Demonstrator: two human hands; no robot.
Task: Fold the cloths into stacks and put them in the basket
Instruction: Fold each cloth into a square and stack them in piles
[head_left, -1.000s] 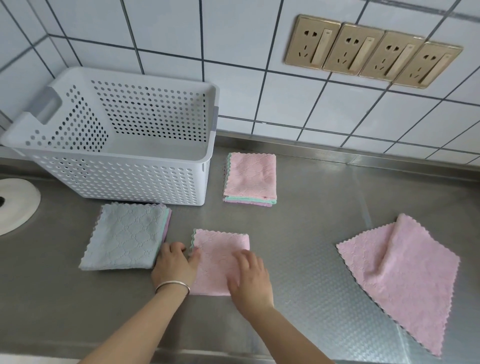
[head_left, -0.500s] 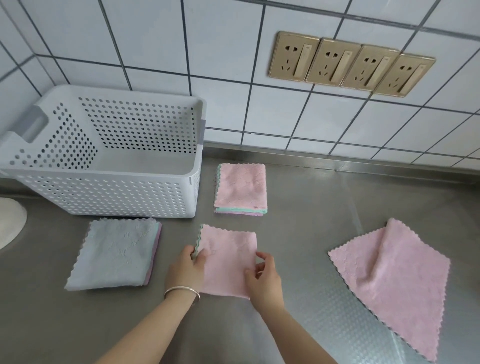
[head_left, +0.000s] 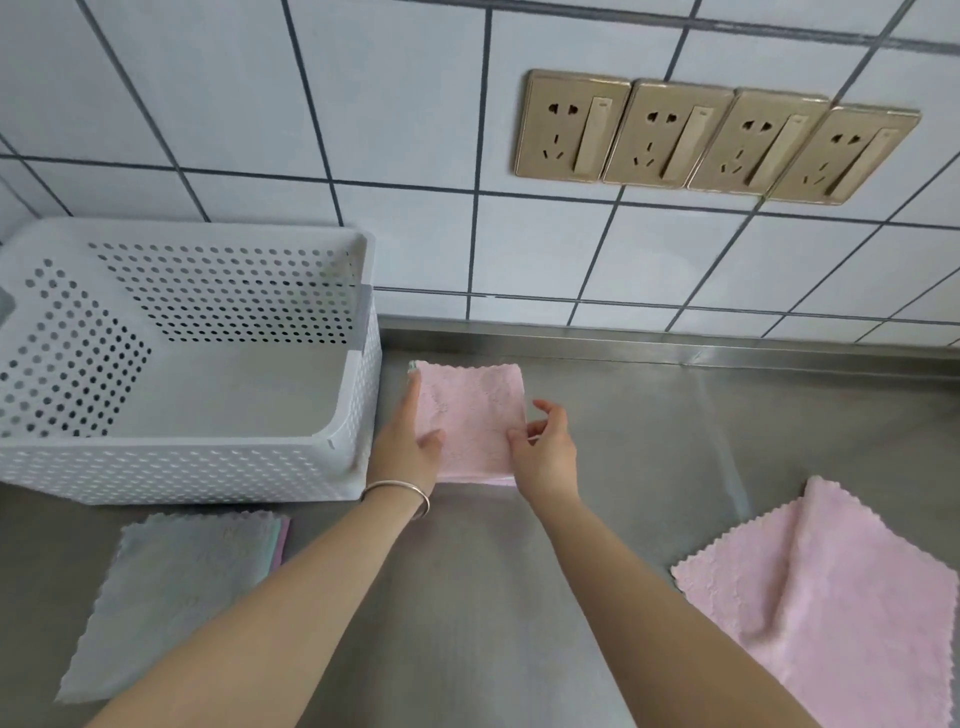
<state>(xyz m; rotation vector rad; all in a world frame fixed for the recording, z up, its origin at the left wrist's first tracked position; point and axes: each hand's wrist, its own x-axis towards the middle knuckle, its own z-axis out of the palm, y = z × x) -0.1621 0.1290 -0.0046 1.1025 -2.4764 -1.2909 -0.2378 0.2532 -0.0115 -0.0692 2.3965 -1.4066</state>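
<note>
I hold a folded pink cloth just right of the white perforated basket, over the spot where the pink-topped stack lies; a green edge shows at its far left corner. My left hand grips its left edge, fingers along the side and thumb on top. At the near right edge, my right hand pinches it. Nothing is inside the basket. A folded grey-topped stack lies in front of the basket. An unfolded pink cloth, one corner turned over, lies at the right.
The steel counter runs back to a tiled wall with a row of gold sockets. The basket stands against the wall at the left.
Both hands lifted the folded pink cloth from the front of the counter and carried it back, over the stack beside the basket. The view shifted left and closer.
</note>
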